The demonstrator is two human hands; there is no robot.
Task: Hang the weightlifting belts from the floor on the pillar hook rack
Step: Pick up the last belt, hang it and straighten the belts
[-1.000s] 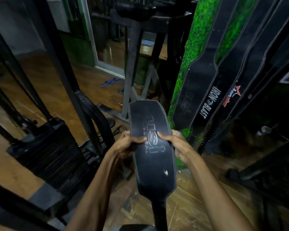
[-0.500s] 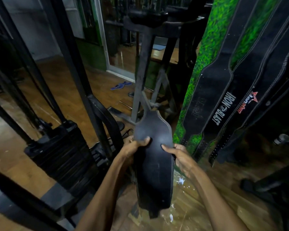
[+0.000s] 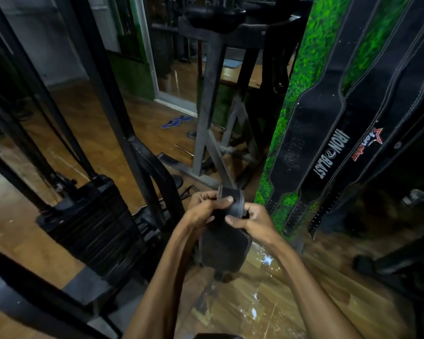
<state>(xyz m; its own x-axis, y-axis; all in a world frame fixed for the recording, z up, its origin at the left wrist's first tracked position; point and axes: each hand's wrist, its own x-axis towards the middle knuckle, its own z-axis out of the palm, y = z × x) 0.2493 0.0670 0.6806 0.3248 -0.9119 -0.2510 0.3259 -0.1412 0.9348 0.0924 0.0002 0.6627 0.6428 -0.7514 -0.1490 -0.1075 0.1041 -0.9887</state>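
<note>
Both hands, left hand (image 3: 203, 210) and right hand (image 3: 252, 220), pinch the narrow end of the belt (image 3: 224, 248) with curled fingers. The heavy wide part hangs below, so the strap may slip out while reaching for the pillar (image 3: 301, 77).

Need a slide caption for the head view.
Both hands hold a black belt beside belts hanging on the green pillar.

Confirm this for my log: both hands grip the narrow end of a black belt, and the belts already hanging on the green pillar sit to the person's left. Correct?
Not quite. In the head view the hanging belts on the green pillar are to the person's right. The rest holds: the left hand and right hand both grip the narrow end of the black belt.
</note>
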